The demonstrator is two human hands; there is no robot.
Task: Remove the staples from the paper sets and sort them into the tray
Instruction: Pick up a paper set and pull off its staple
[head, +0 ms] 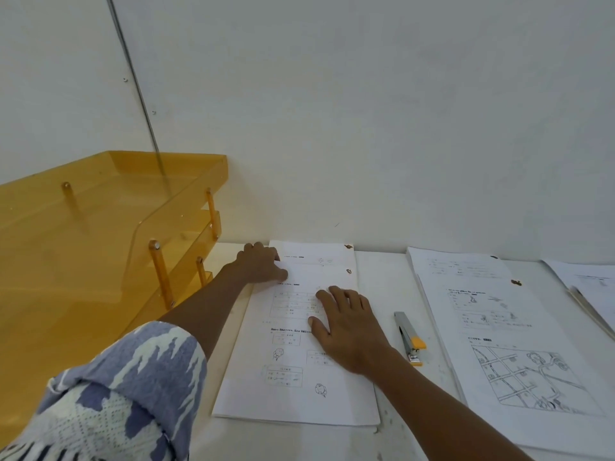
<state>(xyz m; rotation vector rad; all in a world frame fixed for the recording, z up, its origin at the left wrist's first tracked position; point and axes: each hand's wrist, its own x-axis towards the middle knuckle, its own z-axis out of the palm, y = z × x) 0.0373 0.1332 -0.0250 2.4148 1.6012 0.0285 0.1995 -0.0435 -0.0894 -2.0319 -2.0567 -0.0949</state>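
Grip, right: I see the right hand (346, 331) spread flat, palm down, pressing the middle of the paper set (299, 371).
Grip, left: the left hand (261, 264) sits at the set's far left corner with its knuckles bent and its thumb lying on the sheet. I cannot tell whether a page is nipped between them.
Paper set: it lies flat on the white table (392, 284), under both hands. The top sheet sits nearer me than the one beneath, and each carries a small brown mark (348, 246) at its far right corner.
Tray: the orange stacked tray (116, 211) stands just left of the set, beside my left forearm.
Stapler: the grey and yellow stapler (411, 337) lies just right of the right hand, apart from it.
Second set: more printed sheets (499, 327) lie beyond the stapler.
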